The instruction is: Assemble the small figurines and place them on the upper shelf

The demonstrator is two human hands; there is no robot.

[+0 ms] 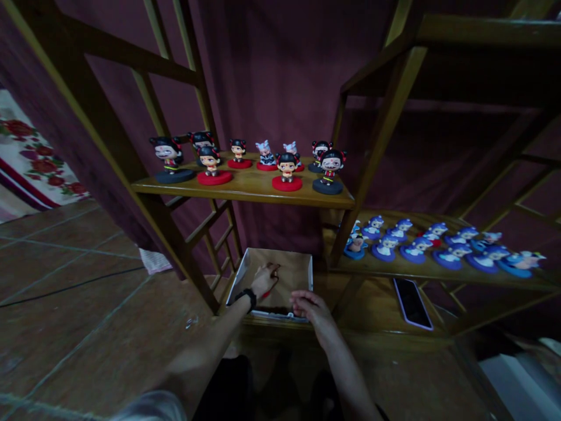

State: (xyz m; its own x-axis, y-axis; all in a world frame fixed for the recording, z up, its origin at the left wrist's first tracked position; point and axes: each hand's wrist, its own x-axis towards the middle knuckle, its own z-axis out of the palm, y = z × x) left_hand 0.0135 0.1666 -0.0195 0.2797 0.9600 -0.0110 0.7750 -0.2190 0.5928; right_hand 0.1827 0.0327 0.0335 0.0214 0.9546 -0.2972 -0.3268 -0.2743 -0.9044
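Observation:
A shallow white-rimmed cardboard box (295,269) sits on the lowest shelf. Reaching inside it, my left hand (263,280), with a black band at the wrist, is closed on a small figurine (266,294); only a red part and dark bits of it show around my fingers. My right hand (310,305) hovers at the box's front right corner, fingers loosely stretched and apart, with nothing visible in them. On the shelf above stand black-haired figurines (287,169) on red or dark round bases, among them small white-haired ones (265,155).
Several blue-haired figurines (415,250) line the shelf to the right. Below them lies a phone (412,304) with a purple edge. Wooden posts (372,140) frame the shelves. A cable (74,286) crosses the tiled floor at left, and a pale box (517,386) is at lower right.

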